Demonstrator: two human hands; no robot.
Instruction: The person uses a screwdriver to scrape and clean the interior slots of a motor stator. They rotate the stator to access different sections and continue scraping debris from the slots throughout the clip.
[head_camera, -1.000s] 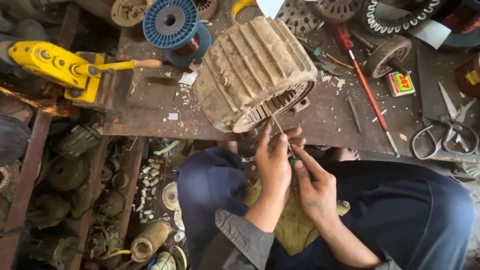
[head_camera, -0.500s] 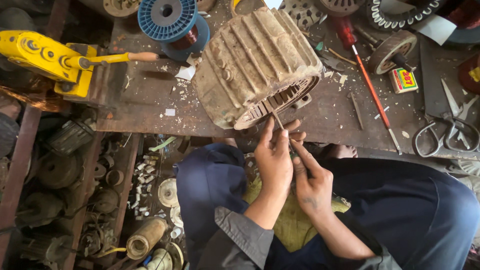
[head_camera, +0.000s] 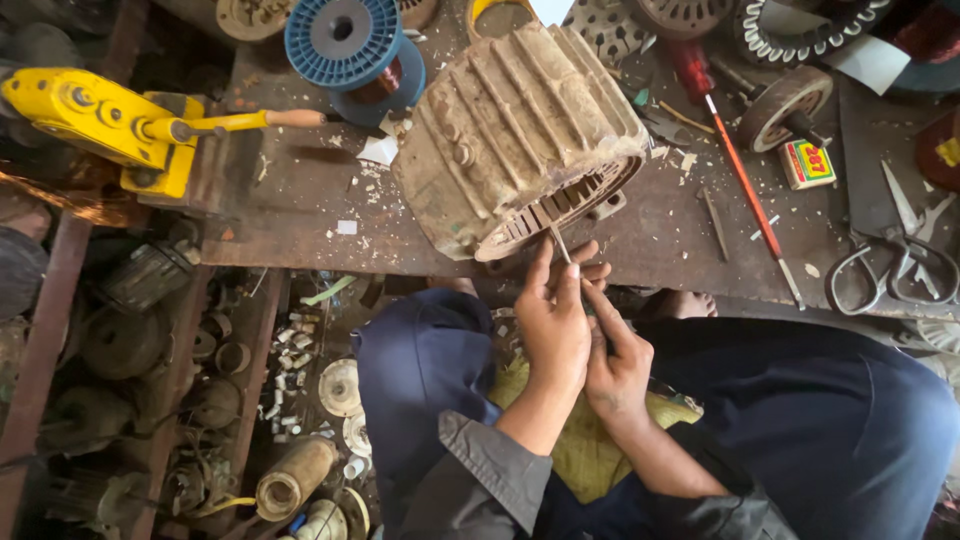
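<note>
— Why both hands at the rim?

— My left hand pinches a thin strip, fingers closed on it, tip at the slots of the ribbed motor stator housing on the bench. My right hand, fingers curled shut, steadies it from below.

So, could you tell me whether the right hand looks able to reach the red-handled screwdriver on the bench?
Probably yes: the screwdriver lies in the open on the bench, up and right of the right hand, with nothing between, though both hands are busy.
</note>
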